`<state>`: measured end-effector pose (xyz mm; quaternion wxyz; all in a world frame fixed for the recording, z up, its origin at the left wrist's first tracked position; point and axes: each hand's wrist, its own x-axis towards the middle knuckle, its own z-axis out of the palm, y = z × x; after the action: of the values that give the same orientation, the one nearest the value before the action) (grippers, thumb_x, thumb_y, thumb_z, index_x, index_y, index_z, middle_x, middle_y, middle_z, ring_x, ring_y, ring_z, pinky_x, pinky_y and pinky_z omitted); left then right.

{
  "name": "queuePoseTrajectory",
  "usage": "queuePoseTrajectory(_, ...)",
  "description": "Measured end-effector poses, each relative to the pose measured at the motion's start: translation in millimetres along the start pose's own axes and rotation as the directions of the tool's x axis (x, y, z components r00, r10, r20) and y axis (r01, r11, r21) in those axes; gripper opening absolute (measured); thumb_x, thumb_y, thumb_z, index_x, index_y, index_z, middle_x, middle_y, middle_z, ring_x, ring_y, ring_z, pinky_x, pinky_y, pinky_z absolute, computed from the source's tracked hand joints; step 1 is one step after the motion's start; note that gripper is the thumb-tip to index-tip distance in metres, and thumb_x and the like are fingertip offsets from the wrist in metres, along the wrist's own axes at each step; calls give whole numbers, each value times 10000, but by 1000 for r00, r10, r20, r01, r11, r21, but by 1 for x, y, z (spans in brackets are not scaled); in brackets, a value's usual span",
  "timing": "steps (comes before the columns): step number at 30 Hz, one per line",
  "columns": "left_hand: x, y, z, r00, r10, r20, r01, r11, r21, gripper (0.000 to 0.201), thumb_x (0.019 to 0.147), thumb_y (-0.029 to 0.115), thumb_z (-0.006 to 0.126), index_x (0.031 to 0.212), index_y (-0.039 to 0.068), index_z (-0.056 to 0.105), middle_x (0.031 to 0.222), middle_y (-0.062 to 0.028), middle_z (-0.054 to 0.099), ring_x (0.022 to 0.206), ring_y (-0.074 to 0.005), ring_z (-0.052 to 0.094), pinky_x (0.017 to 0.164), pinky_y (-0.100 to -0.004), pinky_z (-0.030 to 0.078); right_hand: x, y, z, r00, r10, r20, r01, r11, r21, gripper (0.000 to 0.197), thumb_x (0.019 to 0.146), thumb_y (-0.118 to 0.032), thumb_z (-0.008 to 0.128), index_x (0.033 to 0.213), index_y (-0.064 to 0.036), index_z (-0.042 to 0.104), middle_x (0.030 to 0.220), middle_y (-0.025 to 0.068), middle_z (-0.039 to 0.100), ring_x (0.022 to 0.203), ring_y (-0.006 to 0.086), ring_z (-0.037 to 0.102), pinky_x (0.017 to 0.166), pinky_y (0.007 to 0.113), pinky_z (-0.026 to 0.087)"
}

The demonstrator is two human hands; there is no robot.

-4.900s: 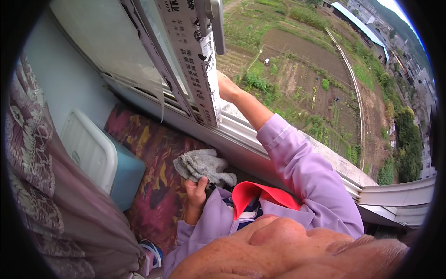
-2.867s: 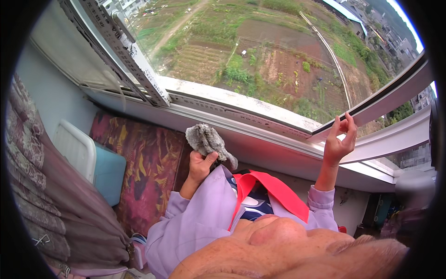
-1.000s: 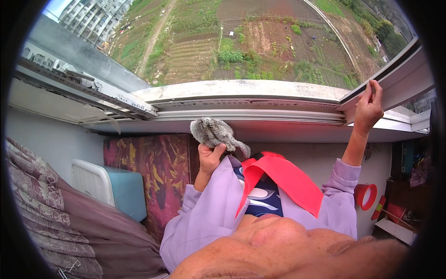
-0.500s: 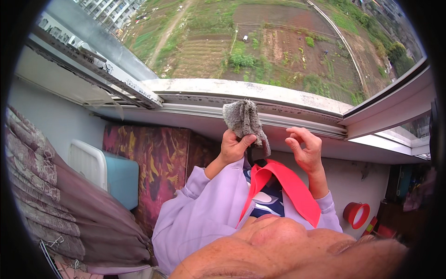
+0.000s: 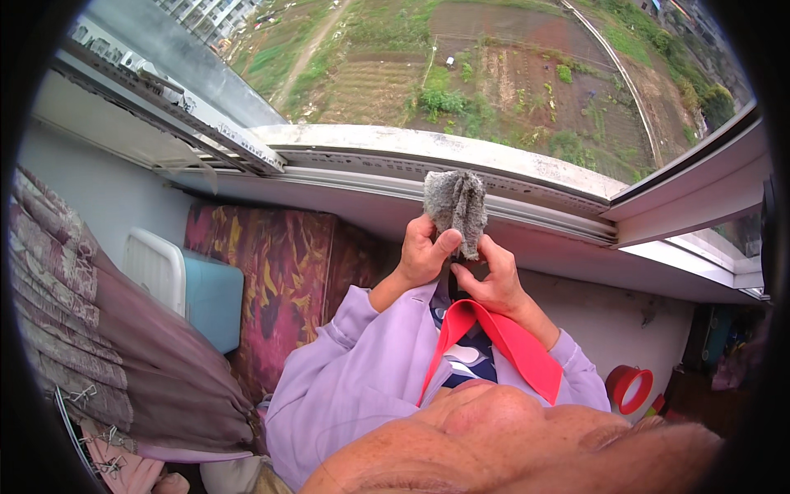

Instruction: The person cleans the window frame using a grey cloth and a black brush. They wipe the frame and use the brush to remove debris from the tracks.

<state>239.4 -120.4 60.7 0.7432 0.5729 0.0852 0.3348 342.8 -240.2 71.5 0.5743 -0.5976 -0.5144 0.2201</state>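
Seemingly fuzzy grey cloth (image 5: 455, 207), bunched, both hands (image 5: 461, 263)

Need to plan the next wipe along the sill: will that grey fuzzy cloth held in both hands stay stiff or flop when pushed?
The grey fuzzy cloth is probably floppy: it stands bunched and creased only because the left hand and right hand pinch its lower end. It looks light. Its fuzzy surface likely grips rather than slips.
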Motion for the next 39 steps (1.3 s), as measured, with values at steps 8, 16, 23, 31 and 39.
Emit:
queuePoseTrajectory(8, 11, 14, 4, 979, 98, -181, -70, 986, 152, 225, 981, 116, 532, 1148, -13, 610, 1040, -49, 661, 908, -102, 606, 803, -249, 495, -16, 13, 14, 975, 206, 78, -220, 884, 412, 331, 839, 10, 611, 1138, 50, 473, 858, 92, 631, 739, 121, 621, 660, 275, 522)
queuePoseTrajectory(16, 31, 35, -38, 981, 59, -186, -120, 934, -336, 272, 1000, 182, 463, 1202, 23, 553, 1199, -99, 607, 1121, -230, 563, 1000, -407, 409, -25, 23, 6, 952, 262, 156, -298, 908, 293, 573, 867, 65, 513, 1415, -4, 359, 903, 130, 627, 747, 144, 623, 668, 287, 508)
queuePoseTrajectory(23, 32, 37, -66, 982, -20, -186, -68, 887, -456, 453, 1014, 344, 398, 1278, -6, 511, 1269, -129, 577, 1184, -282, 527, 1031, -446, 387, -39, 45, -11, 992, 23, 126, -6, 991, -137, 505, 814, 39, 597, 1306, -19, 501, 961, 199, 659, 788, 352, 654, 705, 357, 521)
queuePoseTrajectory(31, 28, 54, -72, 983, 50, -176, -95, 962, -254, 510, 917, 253, 582, 1314, -29, 430, 1217, -167, 573, 1081, -298, 586, 963, -449, 459, -67, 45, -48, 949, 247, 197, -278, 949, 150, 218, 830, -4, 620, 1047, 7, 624, 753, 80, 678, 610, 131, 610, 568, 258, 487)
queuePoseTrajectory(39, 17, 62, -21, 911, -331, 246, 284, 936, 207, 339, 777, 10, 717, 1067, 3, 542, 970, -41, 608, 911, -109, 564, 811, -262, 452, -41, 31, -46, 994, 102, -32, -63, 802, 593, 133, 888, -43, 599, 999, 21, 635, 1306, 190, 498, 673, 72, 553, 538, 191, 437)
